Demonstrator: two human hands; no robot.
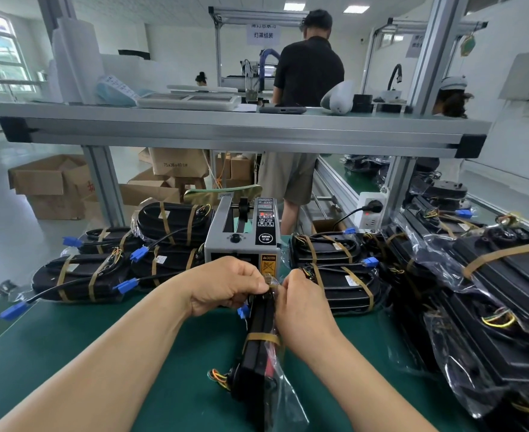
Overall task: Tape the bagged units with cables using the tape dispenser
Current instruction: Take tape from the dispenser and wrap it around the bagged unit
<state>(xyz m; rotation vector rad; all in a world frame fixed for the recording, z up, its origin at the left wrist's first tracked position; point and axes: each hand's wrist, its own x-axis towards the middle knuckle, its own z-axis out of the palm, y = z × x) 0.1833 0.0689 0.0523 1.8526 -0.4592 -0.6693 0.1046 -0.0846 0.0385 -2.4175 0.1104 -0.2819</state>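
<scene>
At the far end of the bagged unit (258,353), left hand (226,285) and right hand (300,304) pinch tape (271,281).

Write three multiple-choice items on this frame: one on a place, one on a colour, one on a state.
1. Where does the grey box-shaped tape dispenser stand?
A. On the green bench mat, just beyond the hands.
B. On a wooden chair.
C. Inside a drawer.

2. What colour are the plastic plug connectors lying on the mat at left?
A. Red.
B. White.
C. Blue.

3. What holds the black plastic-bagged unit in the middle?
A. Nothing; it lies untouched.
B. The left hand and right hand, both pinching at its far end.
C. A metal clamp.

Key:
1 A: the dispenser sits on the mat right behind the knuckles.
2 C: each connector is bright blue.
3 B: fingers of both hands close on the unit's far end.
</scene>
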